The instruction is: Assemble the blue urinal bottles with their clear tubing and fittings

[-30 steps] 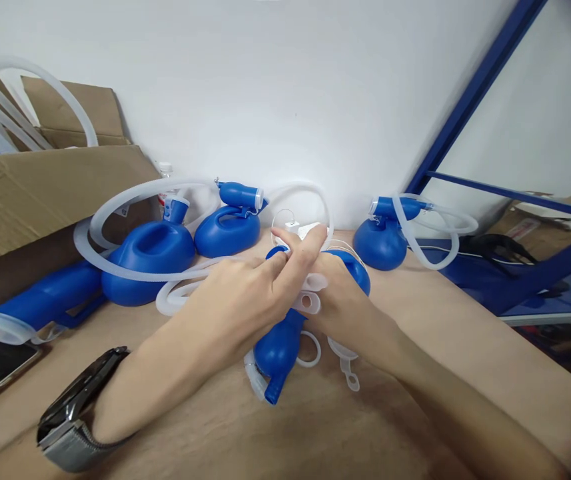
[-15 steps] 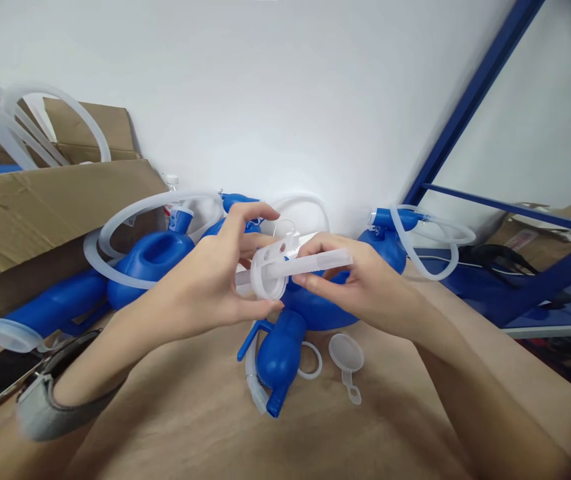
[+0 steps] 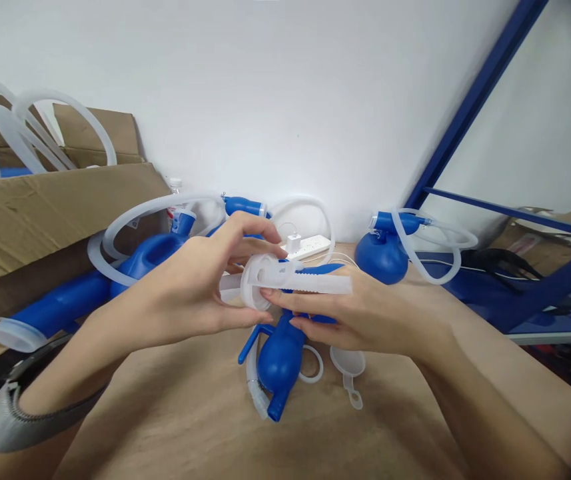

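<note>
My left hand [image 3: 190, 287] grips a translucent white plastic fitting with a round flange [image 3: 251, 285] between thumb and fingers. A short ribbed tube [image 3: 328, 283] sticks out from it to the right, lying across the front of my right hand [image 3: 365, 310]. The right fingers are closed in, with a fingertip pressing at the flange; the far side of the grip is hidden. Below lie a blue bulb-shaped spout piece [image 3: 280, 360] with a handle, a white ring [image 3: 320, 365] and a translucent cap with a strap [image 3: 348, 363]. Behind the hands, a blue bottle is mostly covered.
A cardboard box [image 3: 65, 213] with white hoses stands at left. Before it lie a blue bottle [image 3: 148, 257] and a capped blue tube [image 3: 65, 303]. A blue bottle with hose [image 3: 382, 257], a power strip [image 3: 312, 247] and a blue metal frame [image 3: 470, 110] are behind and right.
The fitting has turned and moved slightly left and down. My right hand has shifted down, its fingertips now reaching the flange. The power strip behind has come into view.
</note>
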`<action>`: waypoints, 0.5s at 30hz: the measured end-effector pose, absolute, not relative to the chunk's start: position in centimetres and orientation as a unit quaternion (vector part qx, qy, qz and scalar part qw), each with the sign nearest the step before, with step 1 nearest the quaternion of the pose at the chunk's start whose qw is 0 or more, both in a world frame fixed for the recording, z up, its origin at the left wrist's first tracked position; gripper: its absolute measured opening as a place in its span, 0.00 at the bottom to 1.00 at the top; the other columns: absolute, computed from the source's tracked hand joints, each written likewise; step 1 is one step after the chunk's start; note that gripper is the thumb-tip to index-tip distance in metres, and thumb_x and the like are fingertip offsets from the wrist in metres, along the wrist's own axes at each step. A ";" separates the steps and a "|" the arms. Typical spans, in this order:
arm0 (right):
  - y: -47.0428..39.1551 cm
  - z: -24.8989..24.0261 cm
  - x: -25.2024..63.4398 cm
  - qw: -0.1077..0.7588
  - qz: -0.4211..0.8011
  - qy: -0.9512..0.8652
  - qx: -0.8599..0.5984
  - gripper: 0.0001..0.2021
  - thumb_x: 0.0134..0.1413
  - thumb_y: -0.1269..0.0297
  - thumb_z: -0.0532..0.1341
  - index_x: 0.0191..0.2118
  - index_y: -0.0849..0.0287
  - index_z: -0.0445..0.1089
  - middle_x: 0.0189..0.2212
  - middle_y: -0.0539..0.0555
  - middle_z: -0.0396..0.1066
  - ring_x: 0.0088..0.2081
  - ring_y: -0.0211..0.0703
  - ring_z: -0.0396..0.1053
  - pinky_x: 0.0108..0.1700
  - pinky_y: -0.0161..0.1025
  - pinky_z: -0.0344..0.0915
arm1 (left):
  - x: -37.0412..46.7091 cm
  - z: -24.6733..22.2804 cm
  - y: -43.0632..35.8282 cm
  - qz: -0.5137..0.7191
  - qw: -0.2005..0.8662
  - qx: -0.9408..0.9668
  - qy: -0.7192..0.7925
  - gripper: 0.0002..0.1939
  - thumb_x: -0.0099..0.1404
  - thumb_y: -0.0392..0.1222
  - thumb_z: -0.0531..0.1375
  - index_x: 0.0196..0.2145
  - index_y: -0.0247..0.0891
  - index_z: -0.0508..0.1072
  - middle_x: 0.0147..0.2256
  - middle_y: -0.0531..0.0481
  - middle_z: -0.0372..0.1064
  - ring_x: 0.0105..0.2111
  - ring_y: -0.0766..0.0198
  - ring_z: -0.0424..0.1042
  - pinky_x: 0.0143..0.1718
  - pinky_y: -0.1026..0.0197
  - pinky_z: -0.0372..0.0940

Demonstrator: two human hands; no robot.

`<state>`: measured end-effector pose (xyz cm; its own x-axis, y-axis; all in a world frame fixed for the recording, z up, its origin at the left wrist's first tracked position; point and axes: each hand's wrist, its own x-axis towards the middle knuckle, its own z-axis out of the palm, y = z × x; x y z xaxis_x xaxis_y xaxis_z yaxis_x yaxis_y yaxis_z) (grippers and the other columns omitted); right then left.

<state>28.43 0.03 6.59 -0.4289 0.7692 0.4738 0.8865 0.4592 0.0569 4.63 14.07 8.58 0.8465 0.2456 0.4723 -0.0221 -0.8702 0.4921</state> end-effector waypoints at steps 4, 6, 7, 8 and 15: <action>0.5 6.1 28.9 0.158 -0.114 -0.872 -0.449 0.22 0.71 0.67 0.60 0.66 0.50 0.74 0.41 0.51 0.83 0.30 0.40 0.74 0.31 0.38 0.67 | 4.7 8.6 14.1 0.259 0.229 0.936 0.067 0.25 0.69 0.49 0.69 0.57 0.49 0.63 0.57 0.46 0.79 0.51 0.55 0.83 0.41 0.64 0.77; 0.8 5.9 29.1 0.172 -0.101 -0.872 -0.447 0.22 0.69 0.68 0.61 0.65 0.50 0.75 0.36 0.49 0.82 0.29 0.38 0.71 0.32 0.37 0.65 | 4.8 8.5 14.1 0.255 0.223 0.939 0.067 0.23 0.69 0.48 0.68 0.56 0.49 0.64 0.57 0.46 0.78 0.51 0.55 0.84 0.43 0.62 0.78; 1.0 5.8 29.1 0.183 -0.094 -0.872 -0.445 0.22 0.68 0.68 0.61 0.64 0.50 0.76 0.34 0.48 0.81 0.28 0.37 0.70 0.31 0.37 0.64 | 4.8 8.4 14.2 0.252 0.220 0.940 0.065 0.23 0.69 0.47 0.68 0.57 0.49 0.64 0.57 0.46 0.78 0.51 0.55 0.84 0.45 0.61 0.78; 1.1 5.7 29.1 0.195 -0.089 -0.870 -0.444 0.22 0.68 0.68 0.62 0.64 0.51 0.76 0.32 0.47 0.80 0.27 0.37 0.69 0.31 0.37 0.62 | 4.8 8.3 14.2 0.252 0.217 0.941 0.061 0.24 0.69 0.47 0.68 0.58 0.49 0.64 0.57 0.46 0.78 0.51 0.54 0.84 0.47 0.59 0.79; 1.8 4.6 28.2 0.259 -0.100 -0.856 -0.435 0.12 0.71 0.66 0.61 0.53 0.55 0.78 0.25 0.45 0.75 0.23 0.35 0.65 0.28 0.35 0.56 | 4.7 7.8 14.3 0.264 0.196 0.944 0.034 0.23 0.72 0.46 0.67 0.59 0.48 0.65 0.56 0.46 0.78 0.52 0.54 0.83 0.49 0.58 0.80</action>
